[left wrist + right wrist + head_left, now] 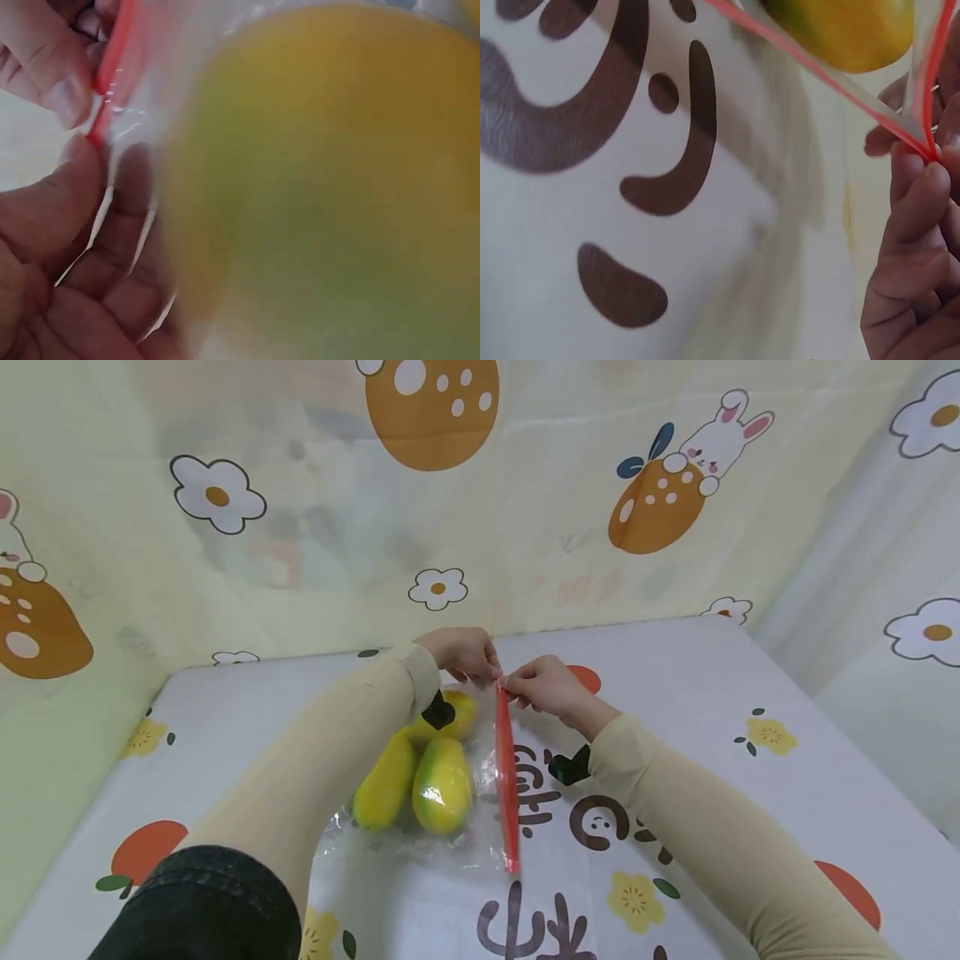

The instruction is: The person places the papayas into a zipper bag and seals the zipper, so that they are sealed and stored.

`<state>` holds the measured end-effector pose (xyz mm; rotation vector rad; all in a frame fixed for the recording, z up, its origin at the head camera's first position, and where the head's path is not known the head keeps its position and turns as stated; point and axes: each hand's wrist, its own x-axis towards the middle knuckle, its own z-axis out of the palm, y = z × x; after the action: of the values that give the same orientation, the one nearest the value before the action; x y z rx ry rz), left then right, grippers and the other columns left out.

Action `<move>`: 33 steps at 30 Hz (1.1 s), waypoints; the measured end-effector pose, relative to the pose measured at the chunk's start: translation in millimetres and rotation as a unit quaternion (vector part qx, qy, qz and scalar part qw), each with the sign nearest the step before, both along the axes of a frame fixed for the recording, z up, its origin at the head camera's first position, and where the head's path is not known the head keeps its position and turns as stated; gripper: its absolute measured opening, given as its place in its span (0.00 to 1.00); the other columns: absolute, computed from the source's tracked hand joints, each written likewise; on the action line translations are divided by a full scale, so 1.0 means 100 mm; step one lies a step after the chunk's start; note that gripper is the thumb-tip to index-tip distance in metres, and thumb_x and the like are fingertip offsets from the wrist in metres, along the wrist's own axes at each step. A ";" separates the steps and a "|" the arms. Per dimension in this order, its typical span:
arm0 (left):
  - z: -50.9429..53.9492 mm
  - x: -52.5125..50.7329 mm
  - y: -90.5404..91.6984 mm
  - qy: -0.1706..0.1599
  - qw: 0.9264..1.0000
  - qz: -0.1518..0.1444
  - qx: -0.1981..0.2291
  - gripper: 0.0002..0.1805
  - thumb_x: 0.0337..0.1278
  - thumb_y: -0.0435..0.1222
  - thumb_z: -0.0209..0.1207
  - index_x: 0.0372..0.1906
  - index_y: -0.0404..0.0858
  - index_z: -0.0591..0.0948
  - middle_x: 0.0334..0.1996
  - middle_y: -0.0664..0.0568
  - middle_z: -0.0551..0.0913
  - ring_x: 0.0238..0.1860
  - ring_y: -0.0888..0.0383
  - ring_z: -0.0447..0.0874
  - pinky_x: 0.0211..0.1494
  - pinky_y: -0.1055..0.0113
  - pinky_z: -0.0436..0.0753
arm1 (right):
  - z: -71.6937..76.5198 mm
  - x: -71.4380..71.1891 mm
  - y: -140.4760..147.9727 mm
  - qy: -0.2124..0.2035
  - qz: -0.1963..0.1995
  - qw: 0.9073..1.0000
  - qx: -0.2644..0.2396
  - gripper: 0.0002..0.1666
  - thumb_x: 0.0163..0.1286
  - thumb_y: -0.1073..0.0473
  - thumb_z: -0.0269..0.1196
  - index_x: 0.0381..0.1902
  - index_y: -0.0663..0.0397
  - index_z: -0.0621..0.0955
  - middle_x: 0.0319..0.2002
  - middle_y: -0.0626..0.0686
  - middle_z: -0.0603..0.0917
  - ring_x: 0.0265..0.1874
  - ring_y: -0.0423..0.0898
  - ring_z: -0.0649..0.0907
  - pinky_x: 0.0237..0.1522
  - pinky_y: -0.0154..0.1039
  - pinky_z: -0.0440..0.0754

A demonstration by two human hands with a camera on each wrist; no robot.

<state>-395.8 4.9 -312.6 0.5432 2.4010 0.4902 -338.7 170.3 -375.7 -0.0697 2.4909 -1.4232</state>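
A clear zip bag [480, 839] with a red zip strip [507, 777] lies on the table, holding three smooth yellow-green fruits [442, 789] that look like mangoes or papayas. At the bag's far corner, my left hand [463, 653] pinches the end of the strip. My right hand [550, 687] pinches the same corner from the right, its fingertips close to the left ones. Seen from the right wrist, the two red edges [817, 71] spread apart and meet at the pinched corner. One fruit [322, 187] fills much of the left wrist view, blurred.
The white tablecloth [675, 693] carries printed flowers, fruit and brown lettering. Behind the table hangs a pale curtain [322, 552] with rabbits and flowers, close beyond the hands. Another curtain [870, 568] borders the right side.
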 end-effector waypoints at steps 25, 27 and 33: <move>-0.14 0.13 0.04 0.122 0.983 0.124 0.054 0.13 0.73 0.37 0.58 0.51 0.35 0.88 0.45 0.47 0.85 0.38 0.55 0.72 0.36 0.71 0.71 | -0.01 0.53 -0.04 -0.002 -0.005 1.000 -0.001 0.17 0.73 0.55 0.62 0.38 0.64 0.89 0.24 0.51 0.85 0.28 0.46 0.78 0.28 0.32 0.72; -0.15 0.10 0.02 0.130 0.982 0.124 0.054 0.14 0.73 0.37 0.58 0.51 0.35 0.88 0.48 0.46 0.86 0.39 0.55 0.73 0.37 0.71 0.71 | -0.02 0.63 -0.04 0.002 0.002 1.000 0.000 0.16 0.73 0.55 0.62 0.37 0.63 0.88 0.23 0.50 0.83 0.28 0.45 0.77 0.28 0.33 0.72; -0.14 0.09 -0.03 0.156 0.980 0.119 0.035 0.15 0.74 0.38 0.57 0.52 0.34 0.88 0.49 0.47 0.90 0.39 0.57 0.76 0.41 0.71 0.74 | -0.05 0.95 -0.03 0.005 0.031 0.999 0.005 0.15 0.72 0.55 0.63 0.30 0.61 0.87 0.21 0.51 0.81 0.26 0.45 0.77 0.28 0.34 0.72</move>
<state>-387.2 2.2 -326.5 0.3866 2.7773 0.6352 -244.0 167.4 -380.9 -0.1527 2.4820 -1.3878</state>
